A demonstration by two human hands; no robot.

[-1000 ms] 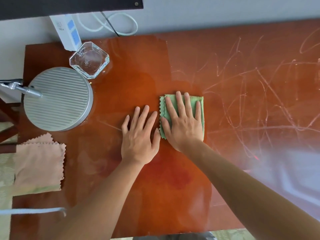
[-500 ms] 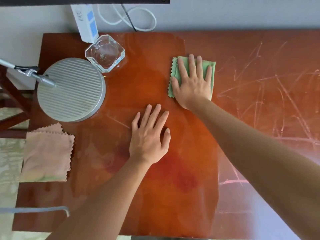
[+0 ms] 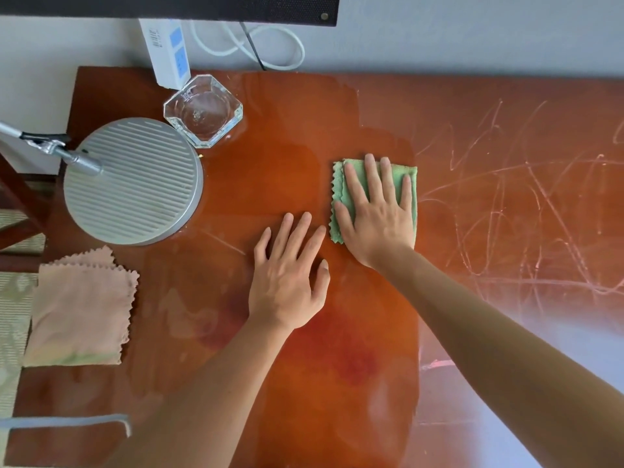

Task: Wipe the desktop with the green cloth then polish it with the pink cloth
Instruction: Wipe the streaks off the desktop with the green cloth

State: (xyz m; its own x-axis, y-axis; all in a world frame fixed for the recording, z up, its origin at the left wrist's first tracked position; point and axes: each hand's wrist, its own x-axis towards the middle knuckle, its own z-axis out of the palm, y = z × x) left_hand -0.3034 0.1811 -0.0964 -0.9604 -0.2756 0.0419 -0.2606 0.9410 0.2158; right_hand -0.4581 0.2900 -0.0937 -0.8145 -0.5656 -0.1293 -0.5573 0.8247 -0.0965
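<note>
I'm pressing my flat, spread right hand [image 3: 378,211] on the green cloth [image 3: 401,177] mid-desktop [image 3: 297,383], wiping step; left hand [image 3: 287,278] bracing flat. Next: scribbled right side. Pink cloth [image 3: 81,312] waiting left.

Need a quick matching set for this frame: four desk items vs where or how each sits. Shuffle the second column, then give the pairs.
Things:
1. green cloth
2. pink cloth
3. glass ashtray
4. left hand

Places or states:
A. flat on the bare desktop, fingers spread, holding nothing
B. folded, untouched, at the desk's left edge
C. pressed flat under the right hand
D. near the back edge, beside the round lamp base

Pairs: 1-C, 2-B, 3-D, 4-A
</note>
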